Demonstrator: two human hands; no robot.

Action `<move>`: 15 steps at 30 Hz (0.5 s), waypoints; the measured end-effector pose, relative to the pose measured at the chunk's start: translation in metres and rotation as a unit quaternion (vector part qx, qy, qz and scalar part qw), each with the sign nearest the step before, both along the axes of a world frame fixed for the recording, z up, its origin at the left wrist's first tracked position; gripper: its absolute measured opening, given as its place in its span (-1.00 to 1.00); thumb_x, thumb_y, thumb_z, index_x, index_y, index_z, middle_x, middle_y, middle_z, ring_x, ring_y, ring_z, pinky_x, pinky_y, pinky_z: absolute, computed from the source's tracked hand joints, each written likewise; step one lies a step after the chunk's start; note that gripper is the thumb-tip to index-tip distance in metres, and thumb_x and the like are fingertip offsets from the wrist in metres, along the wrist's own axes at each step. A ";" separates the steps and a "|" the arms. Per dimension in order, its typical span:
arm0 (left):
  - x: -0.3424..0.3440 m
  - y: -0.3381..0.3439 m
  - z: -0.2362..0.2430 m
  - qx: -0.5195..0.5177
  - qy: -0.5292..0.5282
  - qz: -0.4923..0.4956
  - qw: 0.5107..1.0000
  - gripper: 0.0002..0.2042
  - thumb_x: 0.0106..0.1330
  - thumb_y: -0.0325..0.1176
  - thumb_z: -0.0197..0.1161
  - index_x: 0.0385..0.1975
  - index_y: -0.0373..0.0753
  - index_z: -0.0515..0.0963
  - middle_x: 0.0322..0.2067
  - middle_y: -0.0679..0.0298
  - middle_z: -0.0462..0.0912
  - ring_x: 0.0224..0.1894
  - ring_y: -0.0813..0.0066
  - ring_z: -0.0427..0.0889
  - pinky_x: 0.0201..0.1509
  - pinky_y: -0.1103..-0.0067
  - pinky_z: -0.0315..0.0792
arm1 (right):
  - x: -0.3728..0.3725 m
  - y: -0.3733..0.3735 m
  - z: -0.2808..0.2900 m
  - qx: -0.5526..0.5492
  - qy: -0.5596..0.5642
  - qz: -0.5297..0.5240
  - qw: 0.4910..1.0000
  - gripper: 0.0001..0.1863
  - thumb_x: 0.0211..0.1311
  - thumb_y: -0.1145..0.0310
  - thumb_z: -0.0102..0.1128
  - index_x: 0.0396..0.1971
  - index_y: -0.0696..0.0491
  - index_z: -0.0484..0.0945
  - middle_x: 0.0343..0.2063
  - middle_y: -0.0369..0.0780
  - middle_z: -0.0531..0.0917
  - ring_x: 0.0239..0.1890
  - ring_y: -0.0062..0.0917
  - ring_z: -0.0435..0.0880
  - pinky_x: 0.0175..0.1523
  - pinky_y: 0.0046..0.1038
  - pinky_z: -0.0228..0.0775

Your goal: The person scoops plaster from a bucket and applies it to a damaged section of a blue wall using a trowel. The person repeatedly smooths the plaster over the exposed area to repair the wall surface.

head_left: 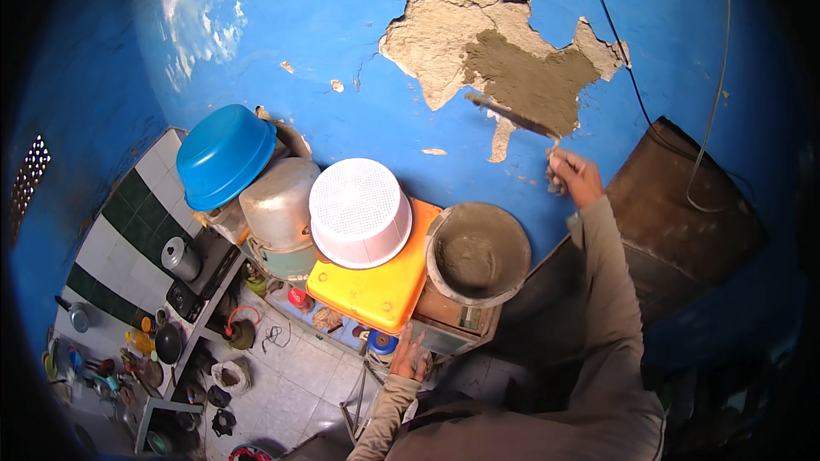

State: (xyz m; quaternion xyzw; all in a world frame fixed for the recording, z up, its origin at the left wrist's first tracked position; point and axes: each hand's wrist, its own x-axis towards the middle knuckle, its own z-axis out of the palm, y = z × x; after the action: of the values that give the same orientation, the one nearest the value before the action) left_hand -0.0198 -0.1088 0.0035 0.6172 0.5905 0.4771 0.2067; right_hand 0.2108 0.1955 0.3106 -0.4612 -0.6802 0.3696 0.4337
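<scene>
My right hand (576, 176) is closed round the handle of a plastering trowel (516, 116). The long, narrow blade points up and left, against or just in front of the wall; I cannot tell which. Behind it, wet grey mortar (528, 77) covers part of a bare patch (436, 38) where the blue paint has come off. Below the trowel a round basin (437, 266) holds more grey mortar (468, 258) on top of a cabinet (453, 318). My left hand (411, 359), smeared with grey, rests with fingers extended against the cabinet's near side, beside a blue-lidded container (382, 342).
Left of the mortar basin, a white strainer (360, 213) sits upside down on a yellow-orange plastic lid (369, 290). Metal pots (280, 201) and a blue basin (224, 156) are piled further left. A brown box-like piece (688, 222) stands at right. Wires (617, 30) hang down the wall.
</scene>
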 end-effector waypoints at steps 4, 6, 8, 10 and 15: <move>-0.002 -0.006 -0.013 -0.014 -0.008 0.014 1.000 -0.54 0.18 -0.51 0.15 0.14 -0.24 0.38 0.31 -0.06 0.11 0.37 -0.02 0.06 0.39 0.33 0.02 | 0.008 0.066 0.024 0.002 -0.147 -0.061 0.987 -0.74 0.18 0.26 0.13 -0.37 0.15 0.64 -0.57 -0.30 0.63 -0.59 -0.68 0.53 -0.54 -0.51 0.34; -0.003 -0.008 -0.018 -0.008 -0.004 0.014 1.000 -0.55 0.17 -0.51 0.15 0.12 -0.23 0.40 0.31 -0.06 0.13 0.37 -0.02 0.07 0.39 0.33 0.03 | 0.003 0.079 0.039 0.032 -0.211 -0.053 0.975 -0.73 0.19 0.24 0.11 -0.47 0.16 0.62 -0.64 -0.27 0.62 -0.64 -0.62 0.54 -0.55 -0.48 0.35; -0.002 -0.009 -0.020 -0.008 -0.005 0.017 1.000 -0.56 0.17 -0.52 0.15 0.10 -0.23 0.42 0.30 -0.06 0.14 0.37 -0.02 0.07 0.39 0.32 0.04 | -0.010 0.071 0.056 0.081 -0.285 -0.067 0.953 -0.69 0.23 0.23 0.09 -0.58 0.14 0.54 -0.71 -0.26 0.57 -0.72 -0.62 0.49 -0.60 -0.48 0.31; -0.002 -0.008 -0.016 -0.012 -0.013 0.017 1.000 -0.58 0.16 -0.52 0.15 0.09 -0.23 0.43 0.30 -0.06 0.15 0.37 -0.03 0.08 0.38 0.32 0.05 | -0.013 0.070 0.064 0.119 -0.342 -0.085 0.928 -0.66 0.25 0.23 0.08 -0.63 0.15 0.49 -0.74 -0.25 0.55 -0.76 -0.61 0.48 -0.62 -0.47 0.29; -0.002 -0.013 -0.013 -0.020 -0.021 0.002 1.000 -0.60 0.17 -0.52 0.14 0.06 -0.21 0.46 0.28 -0.04 0.19 0.36 -0.02 0.10 0.38 0.33 0.06 | 0.009 0.042 0.082 0.078 -0.344 -0.105 0.930 -0.66 0.23 0.19 0.05 -0.55 0.19 0.52 -0.68 -0.22 0.60 -0.69 -0.49 0.55 -0.45 -0.38 0.40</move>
State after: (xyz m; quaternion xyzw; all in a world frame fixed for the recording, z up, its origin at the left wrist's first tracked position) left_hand -0.0213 -0.1217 -0.0096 0.6018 0.5966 0.4785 0.2300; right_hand 0.2200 0.2378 0.3927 -0.5934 -0.7621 0.0869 0.2440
